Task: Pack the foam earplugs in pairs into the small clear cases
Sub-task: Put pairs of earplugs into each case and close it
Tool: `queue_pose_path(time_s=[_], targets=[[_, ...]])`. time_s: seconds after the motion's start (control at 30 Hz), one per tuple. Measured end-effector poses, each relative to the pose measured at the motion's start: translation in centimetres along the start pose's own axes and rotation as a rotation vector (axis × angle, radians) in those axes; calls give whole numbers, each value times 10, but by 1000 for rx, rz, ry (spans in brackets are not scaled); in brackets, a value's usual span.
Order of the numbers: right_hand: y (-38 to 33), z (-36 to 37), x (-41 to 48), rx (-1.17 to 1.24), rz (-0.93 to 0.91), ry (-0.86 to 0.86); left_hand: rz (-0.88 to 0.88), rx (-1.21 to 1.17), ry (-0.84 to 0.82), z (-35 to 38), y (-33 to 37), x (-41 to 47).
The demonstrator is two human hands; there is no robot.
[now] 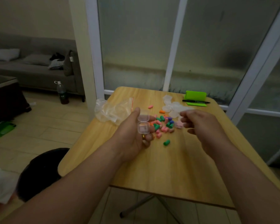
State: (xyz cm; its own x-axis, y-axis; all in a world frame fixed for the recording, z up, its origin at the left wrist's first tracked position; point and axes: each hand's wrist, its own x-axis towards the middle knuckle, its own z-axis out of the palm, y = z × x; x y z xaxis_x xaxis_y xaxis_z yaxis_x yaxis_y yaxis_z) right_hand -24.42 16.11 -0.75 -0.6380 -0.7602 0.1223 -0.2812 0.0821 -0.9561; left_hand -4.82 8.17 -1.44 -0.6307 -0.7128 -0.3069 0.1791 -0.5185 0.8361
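Both forearms reach forward over the table [168,167]. The left hand [136,135] grips an open clear case [143,125] between thumb and curled fingers, at the left edge of the earplug pile [164,125]. The right hand [200,122] hovers just right of the pile, fingers loosely bent and blurred; whether they pinch anything cannot be told. Empty cases [173,107] lie behind the pile.

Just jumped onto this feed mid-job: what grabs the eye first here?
The heap of bright foam earplugs in the middle of the wooden table stands out first. Beside it the left hand holds an open clear case, and the right hand hovers at the heap's right edge. A bright green object sits at the table's far right corner.
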Motion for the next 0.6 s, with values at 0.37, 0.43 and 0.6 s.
queue_pose_path(time_s=[0.37, 0.43, 0.6], targets=[[33, 5, -11, -681, -197, -346, -23, -90, 55, 5, -8, 0], [34, 5, -12, -678, -213, -355, -31, -100, 56, 5, -8, -1], [34, 11, -12, -669, -245, -335, -60, -73, 51, 4, -11, -2]])
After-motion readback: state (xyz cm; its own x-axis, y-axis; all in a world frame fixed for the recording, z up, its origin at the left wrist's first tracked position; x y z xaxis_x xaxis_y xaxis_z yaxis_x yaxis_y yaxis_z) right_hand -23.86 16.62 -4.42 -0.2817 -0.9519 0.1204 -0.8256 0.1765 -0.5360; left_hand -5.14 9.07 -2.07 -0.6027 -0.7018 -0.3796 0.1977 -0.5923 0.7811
